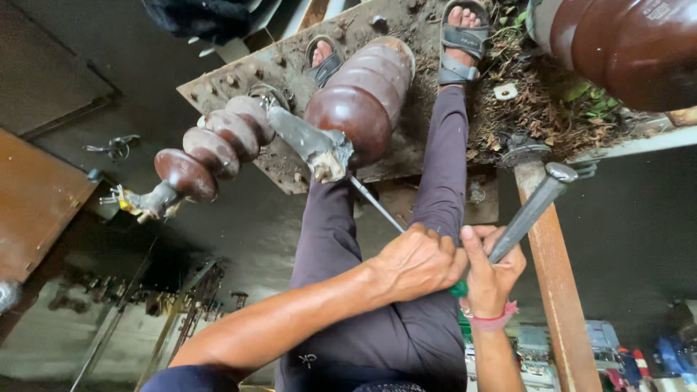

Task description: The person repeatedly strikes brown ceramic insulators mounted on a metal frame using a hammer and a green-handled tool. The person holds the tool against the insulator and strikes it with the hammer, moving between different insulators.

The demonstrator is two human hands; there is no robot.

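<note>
Brown insulators (363,98), perhaps three; one screwdriver (374,202), one hammer (534,207).

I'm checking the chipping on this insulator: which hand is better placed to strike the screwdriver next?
Right, probably. The right hand holds the hammer raised beside the screwdriver handle, while the left hand grips the screwdriver, its tip against the metal cap of the insulator.

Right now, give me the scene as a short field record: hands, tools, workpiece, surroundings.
left hand: left hand gripping the thin steel screwdriver shaft
right hand: right hand holding a grey metal hammer, head raised
workpiece: brown glazed ribbed ceramic insulator, screwdriver tip at its grey metal end cap
nearby: second, smaller brown ribbed insulator
support: dirty metal plate, both sandalled feet on it
</note>
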